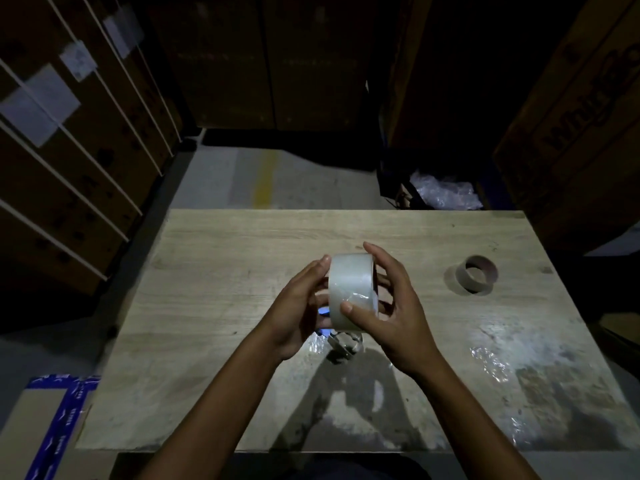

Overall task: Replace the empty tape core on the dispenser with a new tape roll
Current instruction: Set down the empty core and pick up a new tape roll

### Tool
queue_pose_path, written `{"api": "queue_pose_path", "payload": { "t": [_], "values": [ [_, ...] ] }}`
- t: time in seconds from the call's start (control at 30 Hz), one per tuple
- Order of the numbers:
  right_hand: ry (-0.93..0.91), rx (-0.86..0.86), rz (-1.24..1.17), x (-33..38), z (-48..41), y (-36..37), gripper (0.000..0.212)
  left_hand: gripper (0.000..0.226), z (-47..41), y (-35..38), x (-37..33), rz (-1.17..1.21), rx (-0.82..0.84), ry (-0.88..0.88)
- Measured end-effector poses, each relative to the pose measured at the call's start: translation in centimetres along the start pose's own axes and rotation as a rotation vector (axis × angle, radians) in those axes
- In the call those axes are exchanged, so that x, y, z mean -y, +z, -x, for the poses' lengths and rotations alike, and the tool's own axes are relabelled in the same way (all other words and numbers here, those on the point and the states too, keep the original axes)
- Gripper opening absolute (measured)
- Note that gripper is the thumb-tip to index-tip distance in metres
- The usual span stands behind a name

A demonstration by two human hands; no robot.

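Observation:
A new roll of clear tape [351, 289] stands on edge above the middle of the wooden table [225, 258], held between both hands. My left hand [298, 306] presses its left side. My right hand [391, 306] wraps the right side, thumb on the tape face. Under the roll, the tape dispenser [341, 342] is mostly hidden; only a metal part and a blue bit show. The empty brown tape core [477, 273] lies apart on the table to the right.
Stacked cardboard boxes [69, 150] stand at the left and a large box [581, 133] at the right. Crumpled plastic [446, 192] sits past the table's far edge. A carton with blue tape [55, 420] is at the lower left. Clear film scraps [491, 362] lie on the table's right.

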State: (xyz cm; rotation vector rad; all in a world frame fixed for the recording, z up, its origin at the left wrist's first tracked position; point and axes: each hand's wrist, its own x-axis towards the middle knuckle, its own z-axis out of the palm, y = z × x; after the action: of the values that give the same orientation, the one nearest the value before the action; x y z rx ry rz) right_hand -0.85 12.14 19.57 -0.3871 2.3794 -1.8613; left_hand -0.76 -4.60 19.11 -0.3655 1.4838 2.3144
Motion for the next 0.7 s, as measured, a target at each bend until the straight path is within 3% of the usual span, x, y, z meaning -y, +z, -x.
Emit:
{"api": "queue_pose_path", "payload": {
  "t": [0.07,0.23,0.4,0.57,0.7],
  "values": [
    [-0.081,0.017,0.115,0.2,-0.1,0.1,0.084,0.058,0.0,-0.5,-0.1,0.119,0.054,-0.100],
    [-0.210,0.001,0.474,1.3,0.2,1.3,0.088,0.056,-0.5,-1.4,0.4,0.424,0.245,-0.139],
    [-0.226,-0.057,0.699,1.8,0.6,3.3,0.088,0.052,-0.7,-2.0,1.5,0.528,0.266,-0.157],
    [-0.187,-0.024,0.615,1.1,0.7,4.1,0.090,0.051,-1.2,-2.7,2.2,0.539,0.234,-0.100],
    [-0.020,-0.015,0.247,0.0,0.3,4.0,0.090,0.060,-1.8,-3.1,2.3,0.327,0.054,0.073]
  ]
}}
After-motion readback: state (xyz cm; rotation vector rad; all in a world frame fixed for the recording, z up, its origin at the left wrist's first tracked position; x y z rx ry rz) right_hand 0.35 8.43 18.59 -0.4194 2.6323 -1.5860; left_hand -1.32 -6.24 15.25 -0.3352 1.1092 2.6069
